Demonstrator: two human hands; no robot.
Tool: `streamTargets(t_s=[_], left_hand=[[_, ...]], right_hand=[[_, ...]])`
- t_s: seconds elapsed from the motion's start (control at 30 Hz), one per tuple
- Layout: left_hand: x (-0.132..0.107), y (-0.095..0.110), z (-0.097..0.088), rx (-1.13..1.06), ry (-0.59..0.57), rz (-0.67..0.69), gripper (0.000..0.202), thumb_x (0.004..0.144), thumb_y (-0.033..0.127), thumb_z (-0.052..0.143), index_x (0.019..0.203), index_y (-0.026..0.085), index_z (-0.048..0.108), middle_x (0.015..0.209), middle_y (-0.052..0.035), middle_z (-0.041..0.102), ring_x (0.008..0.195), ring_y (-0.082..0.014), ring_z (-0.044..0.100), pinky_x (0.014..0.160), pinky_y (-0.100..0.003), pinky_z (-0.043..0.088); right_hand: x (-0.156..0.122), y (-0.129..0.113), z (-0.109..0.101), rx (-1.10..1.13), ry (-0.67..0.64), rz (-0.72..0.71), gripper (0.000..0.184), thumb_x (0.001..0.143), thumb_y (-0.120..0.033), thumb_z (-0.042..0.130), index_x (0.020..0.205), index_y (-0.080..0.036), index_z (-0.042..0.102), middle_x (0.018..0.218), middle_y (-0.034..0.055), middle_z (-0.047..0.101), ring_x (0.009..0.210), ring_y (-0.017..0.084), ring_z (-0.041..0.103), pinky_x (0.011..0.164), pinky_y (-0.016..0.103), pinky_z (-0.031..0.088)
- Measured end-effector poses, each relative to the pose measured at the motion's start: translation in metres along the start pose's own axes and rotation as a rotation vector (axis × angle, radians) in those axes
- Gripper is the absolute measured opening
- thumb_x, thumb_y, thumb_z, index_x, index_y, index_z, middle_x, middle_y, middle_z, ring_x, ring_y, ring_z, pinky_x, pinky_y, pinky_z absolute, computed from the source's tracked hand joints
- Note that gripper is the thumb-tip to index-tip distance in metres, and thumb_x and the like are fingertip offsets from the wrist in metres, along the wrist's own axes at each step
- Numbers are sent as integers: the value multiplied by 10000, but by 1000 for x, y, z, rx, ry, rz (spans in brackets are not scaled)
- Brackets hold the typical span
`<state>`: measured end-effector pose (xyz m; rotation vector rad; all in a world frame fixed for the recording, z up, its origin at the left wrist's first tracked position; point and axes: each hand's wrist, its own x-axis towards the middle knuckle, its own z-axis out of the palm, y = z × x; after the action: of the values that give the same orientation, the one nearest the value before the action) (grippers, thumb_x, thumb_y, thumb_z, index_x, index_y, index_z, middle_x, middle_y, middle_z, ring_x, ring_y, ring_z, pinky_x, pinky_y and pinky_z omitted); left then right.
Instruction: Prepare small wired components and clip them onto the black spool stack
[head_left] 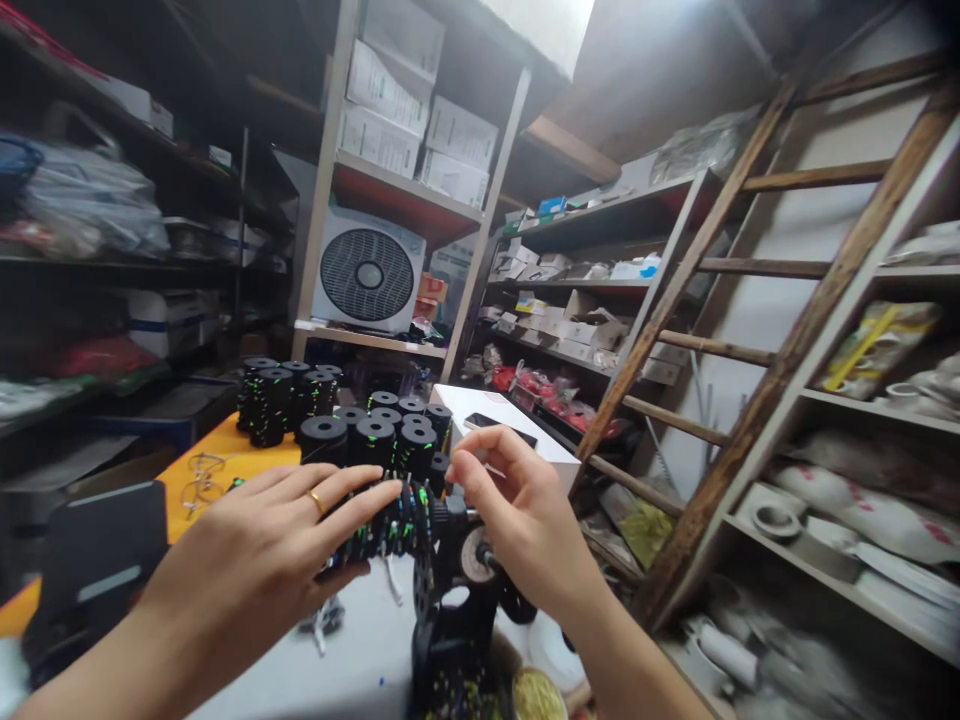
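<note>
My left hand (277,535), with a ring on one finger, curves round a black spool (401,520) wound with dark strands and bright green and blue bits. Its fingers rest over the top and the thumb lies beneath. The spool sits sideways against a black machine (457,600) with a round disc. Just right of the spool, my right hand (525,510) is raised with thumb and forefinger pinched together; whatever is between them is too small to make out. Behind the hands stand several black spools (375,430) with green flecks.
More black spools (274,400) stand on an orange surface (180,465) at the left. A phone (501,430) lies on a white box (551,440). A small tub (536,695) is by the machine. A wooden ladder (720,330) leans at the right before loaded shelves.
</note>
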<state>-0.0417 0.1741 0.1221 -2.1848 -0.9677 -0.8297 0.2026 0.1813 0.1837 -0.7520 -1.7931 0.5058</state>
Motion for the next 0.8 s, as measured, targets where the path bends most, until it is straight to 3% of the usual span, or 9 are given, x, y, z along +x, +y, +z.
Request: streamTargets(t_s=[0.13, 0.3, 0.5, 0.67, 0.8], left_hand=[[9, -5, -4, -98, -48, -54, 649, 770, 257, 809, 1385, 335, 618, 1187, -23, 844, 932, -347, 815, 718, -476, 609], [25, -12, -13, -268, -249, -272, 622, 720, 364, 855, 1314, 411, 678, 1015, 16, 869, 866, -320, 819, 678, -376, 554], [31, -13, -17, -289, -314, -323, 571, 715, 470, 872, 1250, 390, 689, 858, 26, 845, 703, -292, 771, 585, -327, 460], [35, -11, -18, -298, -352, -346, 531, 741, 466, 840, 1243, 393, 684, 822, 35, 827, 676, -283, 751, 600, -322, 442], [37, -10, -21, -300, -393, -372, 543, 747, 490, 824, 1262, 393, 682, 903, 16, 846, 787, -327, 784, 636, -343, 457]], right_hand=[[-6, 2, -7, 0, -35, 27, 138, 994, -325, 638, 921, -210, 658, 830, 18, 743, 743, 155, 701, 655, 260, 534], [-9, 2, 3, -102, -102, -167, 93, 989, -186, 666, 917, -217, 715, 858, 1, 697, 788, 143, 668, 718, 263, 525], [-10, 3, 16, -213, -140, -271, 125, 1011, -141, 649, 950, -200, 740, 857, 10, 649, 775, 147, 644, 692, 256, 499], [-9, 4, 19, -231, -152, -266, 127, 1008, -116, 643, 946, -180, 735, 846, 10, 625, 762, 143, 621, 697, 250, 483], [-9, 5, 20, -253, -166, -263, 129, 1012, -112, 638, 956, -172, 738, 859, 13, 616, 771, 142, 617, 704, 246, 476]])
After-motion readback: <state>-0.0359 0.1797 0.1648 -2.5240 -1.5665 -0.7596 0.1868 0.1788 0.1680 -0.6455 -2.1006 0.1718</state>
